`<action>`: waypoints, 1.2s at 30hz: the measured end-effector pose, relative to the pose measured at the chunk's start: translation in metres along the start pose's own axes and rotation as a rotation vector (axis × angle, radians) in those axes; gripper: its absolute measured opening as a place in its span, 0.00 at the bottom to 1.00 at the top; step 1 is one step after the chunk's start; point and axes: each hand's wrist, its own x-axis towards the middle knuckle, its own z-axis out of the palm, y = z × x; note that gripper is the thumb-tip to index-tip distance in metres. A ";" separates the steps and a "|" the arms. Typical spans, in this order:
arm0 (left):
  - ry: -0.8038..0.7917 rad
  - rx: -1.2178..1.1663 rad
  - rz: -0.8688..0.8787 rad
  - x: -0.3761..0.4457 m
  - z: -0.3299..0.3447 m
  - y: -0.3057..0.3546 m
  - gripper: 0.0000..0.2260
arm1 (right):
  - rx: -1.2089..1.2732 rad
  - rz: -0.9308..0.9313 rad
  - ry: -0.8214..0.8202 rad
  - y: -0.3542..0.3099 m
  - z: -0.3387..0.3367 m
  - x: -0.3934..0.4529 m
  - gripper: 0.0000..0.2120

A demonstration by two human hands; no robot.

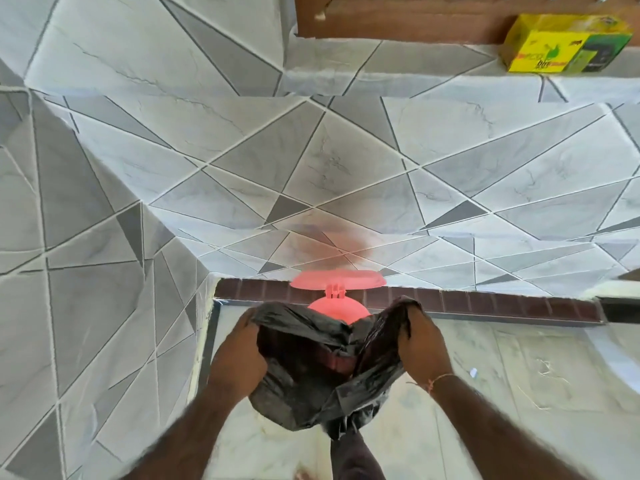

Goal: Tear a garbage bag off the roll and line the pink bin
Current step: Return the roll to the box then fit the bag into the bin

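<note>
I held the torn-off black garbage bag point(322, 368) open, left hand point(239, 355) and right hand point(424, 344) each gripping its mouth; the pink bin point(337, 308) at twelve o'clock remained unlined.

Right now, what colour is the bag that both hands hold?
Black, slightly glossy garbage bag; seen best in the head view.

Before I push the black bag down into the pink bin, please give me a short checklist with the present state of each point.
1. Lid open: ok.
2. Left hand holds the bag edge: ok.
3. Right hand holds the opposite edge: ok.
4. Bag mouth spread open: ok.
5. Bag over the pink bin: ok.
6. Bag edge folded over the bin rim: not ok.
</note>
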 end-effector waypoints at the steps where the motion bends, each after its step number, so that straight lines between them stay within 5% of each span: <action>1: 0.008 -0.016 0.011 0.010 0.001 0.005 0.28 | -0.002 0.005 0.026 0.002 -0.001 0.009 0.21; 9: -0.085 -0.097 0.006 0.081 0.046 0.009 0.38 | 0.076 0.060 0.005 0.020 0.021 0.062 0.24; 20: -0.164 -0.120 -0.020 0.118 0.126 0.011 0.25 | 0.218 0.299 -0.277 0.016 0.108 0.093 0.15; 36: -0.398 -0.049 -0.107 0.134 0.206 -0.044 0.36 | 0.199 0.471 -0.549 0.048 0.251 0.067 0.11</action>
